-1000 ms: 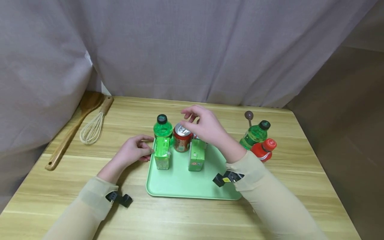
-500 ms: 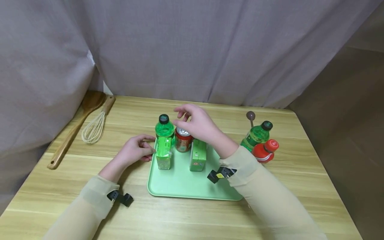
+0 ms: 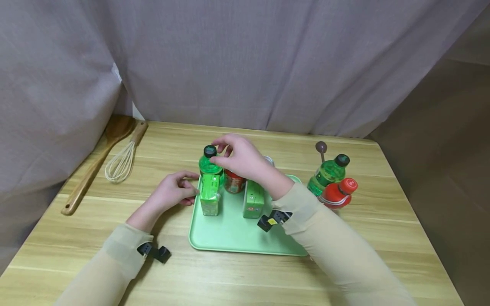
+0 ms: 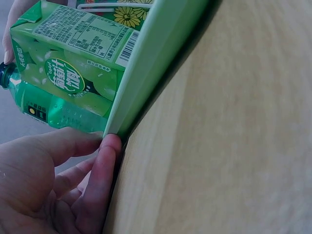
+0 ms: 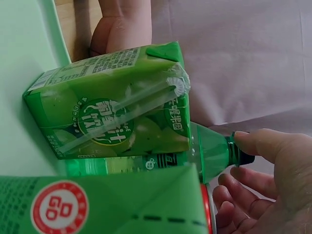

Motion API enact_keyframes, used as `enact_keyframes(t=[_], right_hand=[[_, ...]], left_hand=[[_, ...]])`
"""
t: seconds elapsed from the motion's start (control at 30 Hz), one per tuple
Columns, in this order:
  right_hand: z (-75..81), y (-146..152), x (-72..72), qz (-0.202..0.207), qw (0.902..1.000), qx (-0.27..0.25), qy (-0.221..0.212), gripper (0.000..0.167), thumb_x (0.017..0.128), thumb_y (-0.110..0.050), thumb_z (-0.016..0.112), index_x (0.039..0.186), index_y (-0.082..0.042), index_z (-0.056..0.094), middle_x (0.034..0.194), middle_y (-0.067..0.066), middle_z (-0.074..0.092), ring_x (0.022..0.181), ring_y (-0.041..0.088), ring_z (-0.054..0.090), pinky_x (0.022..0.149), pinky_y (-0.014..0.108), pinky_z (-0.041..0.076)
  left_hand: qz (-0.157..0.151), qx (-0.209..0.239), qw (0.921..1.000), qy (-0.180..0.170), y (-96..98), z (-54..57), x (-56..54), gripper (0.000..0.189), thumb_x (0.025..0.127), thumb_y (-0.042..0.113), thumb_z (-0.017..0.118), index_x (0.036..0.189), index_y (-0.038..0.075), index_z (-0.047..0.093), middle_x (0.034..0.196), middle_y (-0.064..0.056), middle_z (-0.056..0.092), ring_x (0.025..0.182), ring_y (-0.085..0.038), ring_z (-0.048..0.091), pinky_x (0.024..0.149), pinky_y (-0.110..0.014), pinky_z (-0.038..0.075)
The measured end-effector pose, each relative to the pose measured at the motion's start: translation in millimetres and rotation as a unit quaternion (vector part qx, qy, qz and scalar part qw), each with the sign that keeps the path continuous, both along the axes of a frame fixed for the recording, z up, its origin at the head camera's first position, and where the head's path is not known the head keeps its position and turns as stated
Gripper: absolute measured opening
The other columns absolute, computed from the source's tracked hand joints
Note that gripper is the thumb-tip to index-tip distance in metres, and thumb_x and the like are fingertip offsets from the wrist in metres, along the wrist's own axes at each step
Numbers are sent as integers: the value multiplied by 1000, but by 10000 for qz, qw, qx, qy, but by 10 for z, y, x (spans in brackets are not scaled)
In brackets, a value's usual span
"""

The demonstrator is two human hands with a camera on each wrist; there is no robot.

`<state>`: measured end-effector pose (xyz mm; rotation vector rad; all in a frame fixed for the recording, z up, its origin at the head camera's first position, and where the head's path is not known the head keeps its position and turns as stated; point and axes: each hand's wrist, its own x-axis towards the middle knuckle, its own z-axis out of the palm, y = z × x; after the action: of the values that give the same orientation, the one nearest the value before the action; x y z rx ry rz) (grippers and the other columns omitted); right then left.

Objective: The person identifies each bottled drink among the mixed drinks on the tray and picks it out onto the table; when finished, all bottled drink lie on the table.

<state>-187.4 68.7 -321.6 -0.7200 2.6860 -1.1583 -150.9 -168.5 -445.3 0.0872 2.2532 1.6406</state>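
A light green tray (image 3: 237, 238) carries several drinks. My left hand (image 3: 172, 191) pinches its left rim between thumb and finger, as the left wrist view shows. At the back left of the tray stands a green plastic bottle (image 3: 208, 163) with a black cap. My right hand (image 3: 241, 157) has its thumb on the cap and neck, fingers curled round the far side. In front of the bottle is a green juice box (image 5: 112, 105) with a wrapped straw. A second juice box (image 3: 254, 202) stands to the right. Behind it a red can (image 3: 234, 182) is partly hidden.
Right of the tray stand another green bottle (image 3: 329, 172) and a red-capped bottle (image 3: 338, 193). A dark round-ended utensil (image 3: 321, 148) lies behind them. A silver can top (image 3: 269, 160) shows behind my right wrist. At the left lie a whisk (image 3: 121, 163) and a wooden spatula (image 3: 92, 170).
My right hand has moved left from above the red can to the green bottle's neck. The left hand stays at the tray's rim.
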Motion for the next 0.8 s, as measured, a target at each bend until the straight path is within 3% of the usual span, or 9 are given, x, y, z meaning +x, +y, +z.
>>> enact_keyframes(t=[0.43, 0.8], right_hand=[[-13, -95, -4, 29, 9984, 516, 210, 48, 90, -32, 82, 130, -9, 68, 115, 1, 63, 92, 17, 60, 77, 29, 54], [-30, -148, -2, -229, 9973, 658, 216, 44, 89, -37, 82, 125, -13, 70, 113, -3, 62, 92, 15, 60, 77, 29, 54]], left_hand=[[6, 33, 10000, -18, 0, 1, -4, 52, 92, 3, 70, 142, 4, 54, 92, -16, 71, 73, -23, 71, 67, -37, 66], [11, 69, 10000, -1, -9, -15, -11, 51, 93, 3, 69, 142, 2, 55, 92, -16, 71, 72, -22, 71, 66, -36, 66]])
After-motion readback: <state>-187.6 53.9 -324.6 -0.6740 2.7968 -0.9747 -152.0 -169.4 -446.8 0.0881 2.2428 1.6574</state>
